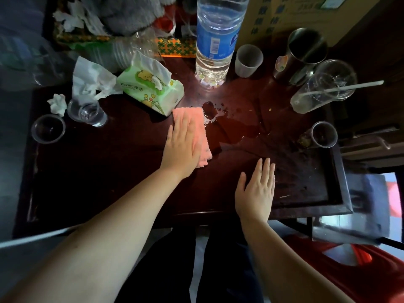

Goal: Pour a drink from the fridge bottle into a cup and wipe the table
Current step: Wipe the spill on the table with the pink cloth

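The left hand [182, 147] lies flat, palm down, fingers straight and close together, pressing on a pink cloth [194, 119] spread on the dark red wooden counter [109, 160]. It holds nothing in a curl. The cloth shows beyond the fingertips and along the hand's right side. Its far right corner touches the edge of a wet spill [236, 127], which spreads away to the right of that hand and beyond the right hand.

The right hand [258, 189] is nearer the counter's front edge, palm down, fingers straight and together, thumb out to the left. It holds nothing, and whether it rests on the wood or hovers just above it cannot be told.

Well beyond the left hand's fingertips, a little to the right, stands a large clear water bottle [216, 40] with a blue label. Just right of it is an upright frosted plastic cup [248, 61]. Just beyond the cloth, slightly to the left, sits a green tissue pack [153, 88], touching or almost touching the cloth's far edge.

Far beyond the right hand and to its right stand a steel mug [301, 53] and a clear tumbler [321, 92] lying tilted with a white straw [354, 86] through it. Nearer, to the right of that hand's fingertips, is a small clear cup [323, 134].

To the left of the left hand are two more clear cups [87, 112] [48, 129] and a crumpled tissue [58, 103].
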`<act>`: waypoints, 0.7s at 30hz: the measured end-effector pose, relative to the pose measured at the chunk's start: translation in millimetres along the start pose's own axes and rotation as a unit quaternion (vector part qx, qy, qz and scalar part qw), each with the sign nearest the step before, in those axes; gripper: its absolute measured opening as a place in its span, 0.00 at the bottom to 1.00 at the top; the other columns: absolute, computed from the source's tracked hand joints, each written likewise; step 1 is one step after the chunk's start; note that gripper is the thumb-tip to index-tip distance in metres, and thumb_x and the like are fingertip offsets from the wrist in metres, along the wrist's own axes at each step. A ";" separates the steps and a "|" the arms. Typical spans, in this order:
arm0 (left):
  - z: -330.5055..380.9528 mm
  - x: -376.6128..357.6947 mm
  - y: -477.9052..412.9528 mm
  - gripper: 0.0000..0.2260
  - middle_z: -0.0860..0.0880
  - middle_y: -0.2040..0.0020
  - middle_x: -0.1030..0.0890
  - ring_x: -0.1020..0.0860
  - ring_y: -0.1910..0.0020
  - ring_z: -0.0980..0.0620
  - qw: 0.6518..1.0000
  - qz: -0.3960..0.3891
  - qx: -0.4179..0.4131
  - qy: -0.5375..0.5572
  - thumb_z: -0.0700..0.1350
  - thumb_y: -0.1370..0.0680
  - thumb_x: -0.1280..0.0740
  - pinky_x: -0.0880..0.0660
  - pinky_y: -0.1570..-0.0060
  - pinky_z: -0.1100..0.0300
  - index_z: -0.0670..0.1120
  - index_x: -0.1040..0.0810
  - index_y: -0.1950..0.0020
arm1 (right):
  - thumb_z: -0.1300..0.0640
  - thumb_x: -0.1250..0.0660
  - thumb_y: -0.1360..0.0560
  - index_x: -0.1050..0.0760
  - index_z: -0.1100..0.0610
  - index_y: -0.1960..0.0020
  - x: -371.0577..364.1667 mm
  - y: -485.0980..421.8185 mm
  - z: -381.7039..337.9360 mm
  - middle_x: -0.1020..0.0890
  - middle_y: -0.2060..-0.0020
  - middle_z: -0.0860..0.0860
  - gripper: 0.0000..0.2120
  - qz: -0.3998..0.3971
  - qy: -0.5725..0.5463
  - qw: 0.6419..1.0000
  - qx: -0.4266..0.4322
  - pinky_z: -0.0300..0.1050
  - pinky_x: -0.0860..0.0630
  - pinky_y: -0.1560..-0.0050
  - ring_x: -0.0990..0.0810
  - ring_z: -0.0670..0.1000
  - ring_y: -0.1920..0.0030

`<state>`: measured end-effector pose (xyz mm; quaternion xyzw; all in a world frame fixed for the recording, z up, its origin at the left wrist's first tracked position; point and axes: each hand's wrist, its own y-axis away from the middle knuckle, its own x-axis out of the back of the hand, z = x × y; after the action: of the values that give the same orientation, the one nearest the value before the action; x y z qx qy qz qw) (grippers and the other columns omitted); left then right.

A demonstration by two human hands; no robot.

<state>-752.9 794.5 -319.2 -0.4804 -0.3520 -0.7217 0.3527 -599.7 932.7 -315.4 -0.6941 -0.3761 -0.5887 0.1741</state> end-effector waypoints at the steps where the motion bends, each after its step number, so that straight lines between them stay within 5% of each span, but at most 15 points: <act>1: -4.8 -0.3 12.4 0.30 0.40 0.22 0.50 0.54 0.23 0.43 1.000 0.020 -0.003 0.015 0.53 0.22 0.60 0.55 0.26 0.48 0.39 0.51 0.23 | 0.46 0.51 0.19 0.52 0.59 0.23 0.1 0.4 -0.1 0.52 0.23 0.55 0.30 -0.001 -0.005 1.000 0.000 0.49 0.55 0.24 0.57 0.52 0.23; 5: -26.6 -5.8 57.7 0.28 0.40 0.23 0.45 0.48 0.24 0.42 0.998 0.047 0.049 -0.012 0.53 0.20 0.52 0.50 0.27 0.44 0.40 0.45 0.24 | 0.48 0.48 0.19 0.48 0.60 0.24 0.6 4.2 -3.2 0.49 0.23 0.57 0.28 0.034 -0.022 0.999 0.029 0.54 0.52 0.24 0.55 0.55 0.23; 11: -36.2 -11.5 64.8 0.28 0.42 0.23 0.45 0.48 0.23 0.44 0.997 0.020 0.063 -0.039 0.50 0.22 0.53 0.51 0.26 0.47 0.39 0.44 0.24 | 0.57 0.40 0.22 0.31 0.63 0.32 18.8 -21.8 -73.3 0.32 0.30 0.60 0.20 0.042 -0.037 0.939 0.340 0.51 0.42 0.27 0.37 0.59 0.27; 14: -38.0 -12.8 62.6 0.28 0.43 0.23 0.45 0.49 0.23 0.46 0.997 0.024 0.065 -0.035 0.50 0.22 0.55 0.50 0.25 0.49 0.40 0.44 0.24 | 0.57 0.37 0.26 0.28 0.67 0.36 9.7 -59.4 -118.1 0.25 0.36 0.62 0.22 0.015 0.101 0.883 0.458 0.53 0.37 0.30 0.30 0.61 0.32; 18: -40.5 -14.8 60.3 0.29 0.43 0.22 0.46 0.49 0.23 0.46 0.997 0.022 0.069 -0.038 0.51 0.22 0.56 0.50 0.25 0.50 0.40 0.46 0.24 | 0.50 0.47 0.24 0.28 0.69 0.36 -12.1 -87.9 -134.6 0.22 0.39 0.61 0.27 0.002 0.271 0.826 0.494 0.51 0.37 0.32 0.26 0.59 0.35; 21: -40.2 -16.9 59.1 0.28 0.42 0.23 0.46 0.48 0.23 0.45 0.996 0.018 0.072 -0.046 0.51 0.22 0.55 0.51 0.25 0.50 0.40 0.49 0.24 | 0.53 0.52 0.23 0.30 0.69 0.34 -24.4 -83.4 -135.7 0.24 0.37 0.62 0.27 0.008 0.301 0.822 0.484 0.52 0.40 0.30 0.28 0.60 0.33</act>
<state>-715.7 733.6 -336.8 -0.4927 -0.4101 -0.6652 0.3828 -754.0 886.8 -321.9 -0.3118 -0.5355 -0.5097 0.5969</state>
